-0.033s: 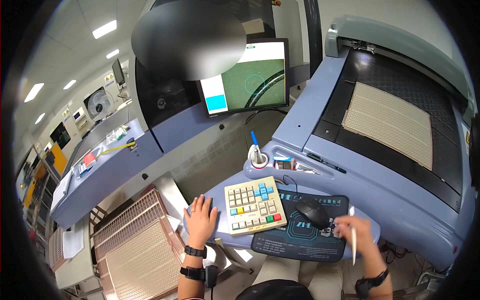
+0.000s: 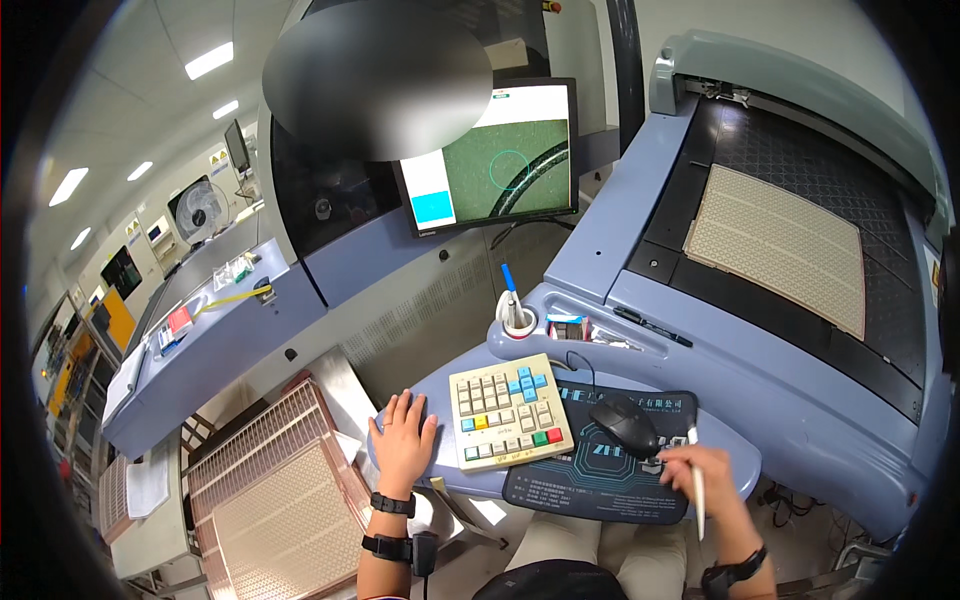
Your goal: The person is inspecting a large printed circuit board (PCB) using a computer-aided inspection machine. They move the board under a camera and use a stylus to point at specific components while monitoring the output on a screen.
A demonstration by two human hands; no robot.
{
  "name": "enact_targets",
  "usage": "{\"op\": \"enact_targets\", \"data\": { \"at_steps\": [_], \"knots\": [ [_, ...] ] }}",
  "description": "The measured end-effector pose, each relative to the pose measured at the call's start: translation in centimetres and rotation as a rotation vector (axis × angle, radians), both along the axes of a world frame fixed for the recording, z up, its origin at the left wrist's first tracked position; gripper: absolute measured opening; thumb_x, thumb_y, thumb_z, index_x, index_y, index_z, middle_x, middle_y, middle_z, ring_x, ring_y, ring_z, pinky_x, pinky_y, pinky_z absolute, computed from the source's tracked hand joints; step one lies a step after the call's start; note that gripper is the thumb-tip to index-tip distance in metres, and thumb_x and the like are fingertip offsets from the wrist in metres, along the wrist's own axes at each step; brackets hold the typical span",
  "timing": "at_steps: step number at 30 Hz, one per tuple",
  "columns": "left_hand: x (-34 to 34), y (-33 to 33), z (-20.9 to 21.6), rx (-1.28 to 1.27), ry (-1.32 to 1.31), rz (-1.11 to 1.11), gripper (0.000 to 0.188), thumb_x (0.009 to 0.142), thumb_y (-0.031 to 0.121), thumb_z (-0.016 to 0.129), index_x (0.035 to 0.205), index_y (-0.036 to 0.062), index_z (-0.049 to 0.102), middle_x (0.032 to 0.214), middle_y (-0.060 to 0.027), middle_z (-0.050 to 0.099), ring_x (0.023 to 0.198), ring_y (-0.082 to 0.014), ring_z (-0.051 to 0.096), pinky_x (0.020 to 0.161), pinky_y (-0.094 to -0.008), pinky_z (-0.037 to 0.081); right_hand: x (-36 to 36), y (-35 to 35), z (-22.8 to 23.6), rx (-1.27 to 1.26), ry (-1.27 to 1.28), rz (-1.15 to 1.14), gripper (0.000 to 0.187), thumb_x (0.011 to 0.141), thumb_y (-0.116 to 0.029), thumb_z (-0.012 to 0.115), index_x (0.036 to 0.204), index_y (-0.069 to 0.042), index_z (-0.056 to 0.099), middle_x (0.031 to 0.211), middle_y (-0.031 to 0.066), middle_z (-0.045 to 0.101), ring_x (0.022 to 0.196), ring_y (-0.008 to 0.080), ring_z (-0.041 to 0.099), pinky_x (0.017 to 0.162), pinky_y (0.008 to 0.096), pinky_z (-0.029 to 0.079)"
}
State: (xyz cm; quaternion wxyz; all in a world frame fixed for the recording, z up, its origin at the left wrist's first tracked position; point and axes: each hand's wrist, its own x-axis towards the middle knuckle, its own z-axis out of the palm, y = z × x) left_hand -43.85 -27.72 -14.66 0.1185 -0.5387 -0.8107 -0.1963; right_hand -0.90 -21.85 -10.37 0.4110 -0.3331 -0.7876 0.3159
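My left hand (image 2: 402, 438) lies flat on the blue-grey desk ledge, fingers spread, just left of a cream keypad (image 2: 508, 412) with coloured keys. Closed fingers of my right hand (image 2: 698, 474) grip a slim white pen-like stick (image 2: 699, 503), whose exact kind I cannot make out. That hand is over the right edge of a dark printed mouse pad (image 2: 600, 490). Close beside its fingertips, a black mouse (image 2: 625, 426) sits on the pad. Beyond the desk, a monitor (image 2: 490, 150) displays a green magnified picture with a dark curved band and a circle.
On the machine bed at right lies a cream perforated panel (image 2: 780, 245). A pen cup (image 2: 518, 320) and a black pen (image 2: 652, 326) occupy the tray behind the keypad. At lower left, more patterned panels (image 2: 280, 500) rest on a stand. A fan (image 2: 200, 207) stands far left.
My right hand has shifted slightly left and down with the white stick, which now slants differently. My left hand stays in place; the monitor picture looks the same.
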Motion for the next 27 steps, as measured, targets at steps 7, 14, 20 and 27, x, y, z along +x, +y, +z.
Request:
{"op": "enact_targets", "data": {
  "at_steps": [7,14,20,27],
  "knots": [
    [-0.1,-1.4,-0.7,0.158,-0.028,0.021,0.042,0.092,0.039,0.052,0.127,0.0161,0.06,0.143,-0.0076,0.046,0.136,-0.0297,0.036,0.107,-0.0661,0.02,-0.6,-1.1,-2.1,-0.147,0.234,-0.037,0.01,0.089,-0.005,0.063,0.096,-0.002,0.07,0.069,0.0051,0.065,0.056,0.0102,0.061,0.052,0.0237,0.048],
    [0.4,-1.2,-0.2,0.116,-0.057,0.002,0.054,0.092,0.041,0.051,0.133,0.0067,0.049,0.146,-0.0103,0.042,0.138,-0.0292,0.033,0.109,-0.0661,0.015,0.0,-2.2,-1.6,-0.219,0.187,0.001,0.013,0.09,-0.01,0.065,0.101,-0.006,0.069,0.066,0.0015,0.063,0.057,0.008,0.061,0.052,0.0216,0.047],
    [0.2,-0.8,-0.7,0.121,-0.052,0.052,0.053,0.092,0.04,0.051,0.134,0.0072,0.048,0.143,-0.0101,0.045,0.137,-0.0285,0.036,0.11,-0.0635,0.017,-0.1,-1.5,-2.6,-0.195,0.098,-0.023,0.014,0.088,-0.015,0.069,0.101,-0.009,0.07,0.063,0.0015,0.065,0.055,0.0104,0.063,0.051,0.0233,0.047],
    [0.5,-0.9,-0.5,0.133,-0.05,0.068,0.054,0.092,0.04,0.051,0.134,0.0066,0.05,0.142,-0.0096,0.047,0.135,-0.0279,0.038,0.11,-0.0623,0.017,-0.2,-1.6,-2.0,-0.175,0.062,-0.006,0.013,0.087,-0.012,0.068,0.099,-0.007,0.071,0.062,0.0026,0.064,0.053,0.0101,0.061,0.05,0.0236,0.045]
  ]
}}
